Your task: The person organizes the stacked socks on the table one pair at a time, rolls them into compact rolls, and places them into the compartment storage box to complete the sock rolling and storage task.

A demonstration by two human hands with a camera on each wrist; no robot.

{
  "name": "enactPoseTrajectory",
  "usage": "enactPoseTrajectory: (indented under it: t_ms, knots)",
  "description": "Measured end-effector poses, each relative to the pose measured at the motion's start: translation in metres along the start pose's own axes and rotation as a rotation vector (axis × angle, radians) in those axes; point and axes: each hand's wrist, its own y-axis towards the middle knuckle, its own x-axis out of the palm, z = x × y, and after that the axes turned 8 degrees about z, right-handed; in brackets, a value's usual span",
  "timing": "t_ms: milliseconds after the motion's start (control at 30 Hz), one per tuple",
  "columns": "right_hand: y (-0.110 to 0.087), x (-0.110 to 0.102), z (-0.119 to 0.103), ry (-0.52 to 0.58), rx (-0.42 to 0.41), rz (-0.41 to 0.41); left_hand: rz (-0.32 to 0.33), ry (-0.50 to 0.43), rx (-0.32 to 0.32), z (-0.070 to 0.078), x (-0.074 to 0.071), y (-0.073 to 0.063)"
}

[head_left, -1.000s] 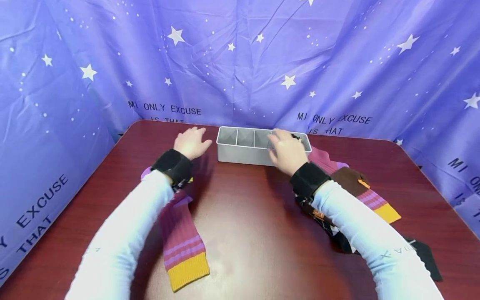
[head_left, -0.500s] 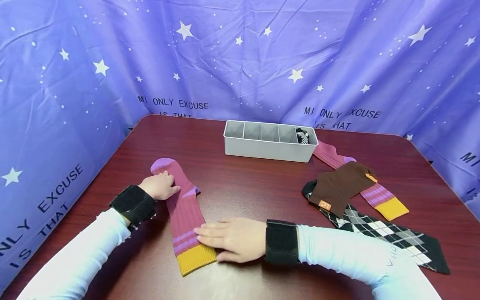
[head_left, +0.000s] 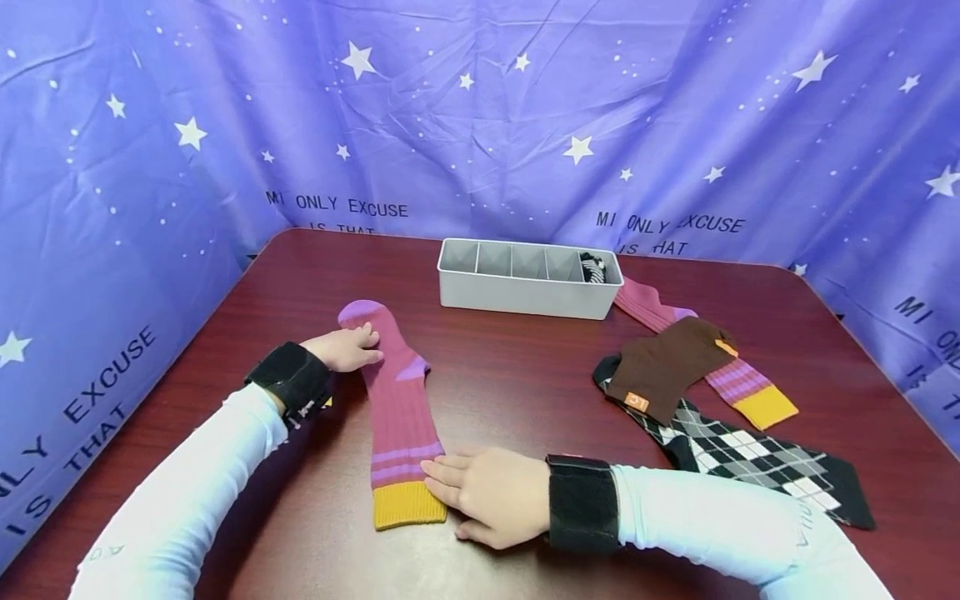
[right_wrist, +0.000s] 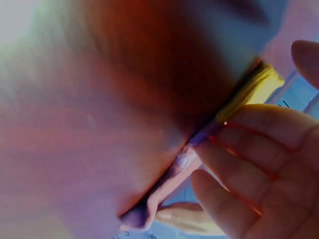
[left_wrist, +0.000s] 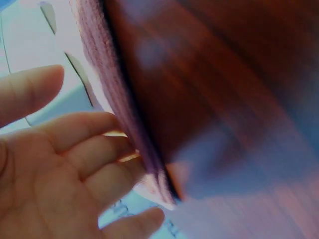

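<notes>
Running this remotely, near to far. R hand point(head_left: 491, 498) is lying closest, back up, fingers abt straight, tips resting on the edge of the yellow cuff point(head_left: 408, 506); thumb is staying out of it, nothing being gripped. That cuff is belonging to the pink striped sock point(head_left: 401, 408), which is lying flat on L side of the table point(head_left: 517, 383), cuff toward me, purple toe pointing away, heel poking R.

Off to R, an argyle sock point(head_left: 787, 483) is lying partly under a brown sock point(head_left: 671, 367); can't tell if the brown is one or two.

L hand point(head_left: 341, 348) is resting at the foot end, fingers loosely extended, tips touching the sock's outer edge, thumb apart, also holding nothing.

Step, I'm judging: straightening/flattening the sock, looking nearly done. Next move, prob: evening out the edges w/ both hands, then bringing the look-alike over for pairing.

That look-alike, a second striped sock point(head_left: 648, 308), is running under the brown one, foot end sitting near the tray's R end. Farther back, the grey tray point(head_left: 525, 293) is holding a blk/wht bundle point(head_left: 593, 268) in its rightmost compartment. Star-print curtain point(head_left: 480, 108) is hanging behind.
</notes>
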Motion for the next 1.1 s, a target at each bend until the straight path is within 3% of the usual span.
enactPoseTrajectory:
  t_ms: [67,167,200,233,300,333,400,433,533,667,733,800,933,1100]
  knots:
    - [-0.008,-0.002,-0.005,-0.011,0.013,-0.012,-0.028,-0.066,0.036,0.004,0.002,0.010]
    - [-0.019,-0.004,-0.014,-0.030,0.015,-0.008,-0.048,-0.125,0.135,-0.004,0.021,0.038]
    - [-0.022,-0.005,-0.017,-0.037,0.016,-0.006,-0.046,-0.141,0.190,-0.018,0.038,0.057]
    - [-0.026,-0.006,-0.020,-0.042,0.016,-0.008,-0.067,-0.142,0.207,-0.011,0.039,0.061]
    - [-0.032,-0.009,-0.024,-0.056,0.018,-0.015,-0.092,-0.113,0.249,-0.010,0.052,0.081]
    - [-0.035,-0.010,-0.027,-0.063,0.023,-0.021,-0.123,-0.097,0.240,0.000,0.053,0.086]
    - [-0.041,-0.013,-0.030,-0.077,0.034,-0.032,-0.127,-0.075,0.294,0.001,0.069,0.109]
    - [-0.043,-0.014,-0.031,-0.082,0.039,-0.035,-0.138,-0.045,0.285,0.015,0.068,0.110]
    - [-0.051,-0.017,-0.031,-0.081,0.047,-0.025,-0.113,-0.016,0.370,0.015,0.096,0.149]
    - [-0.064,-0.020,-0.024,-0.022,0.068,0.014,-0.132,0.028,0.376,0.027,0.120,0.188]
    - [-0.070,-0.021,-0.021,0.014,0.084,0.033,-0.154,0.044,0.337,0.035,0.127,0.203]
    - [-0.074,-0.021,-0.019,0.038,0.094,0.049,-0.161,0.057,0.310,0.042,0.131,0.212]
    - [-0.079,-0.019,-0.018,0.062,0.105,0.086,-0.153,0.055,0.264,0.053,0.128,0.218]
    - [-0.084,-0.017,-0.016,0.057,0.123,0.097,-0.130,0.044,0.267,0.056,0.126,0.221]
